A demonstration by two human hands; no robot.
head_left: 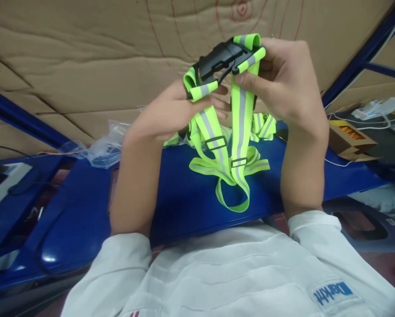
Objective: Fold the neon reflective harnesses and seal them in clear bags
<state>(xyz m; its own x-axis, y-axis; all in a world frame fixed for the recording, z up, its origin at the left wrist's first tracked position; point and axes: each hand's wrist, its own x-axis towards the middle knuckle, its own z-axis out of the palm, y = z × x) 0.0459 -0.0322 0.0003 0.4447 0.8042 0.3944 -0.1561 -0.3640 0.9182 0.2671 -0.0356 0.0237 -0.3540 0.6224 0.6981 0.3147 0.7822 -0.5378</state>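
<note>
Raised over the blue table is a neon yellow reflective harness with grey stripes, its lower straps trailing on the tabletop. Two black plastic buckles sit side by side at its top, between my hands. My left hand is closed on the strap at the left end of the buckles, some fingers behind the webbing. At the right end, my right hand pinches the strap between thumb and fingers. Small black slide adjusters are threaded on the straps. Another bundle of the same strap lies behind on the table.
Clear plastic bags lie at the back left of the blue table. An open cardboard box stands at right, near white cables. Cardboard sheeting with red lines forms the back wall, between blue metal posts.
</note>
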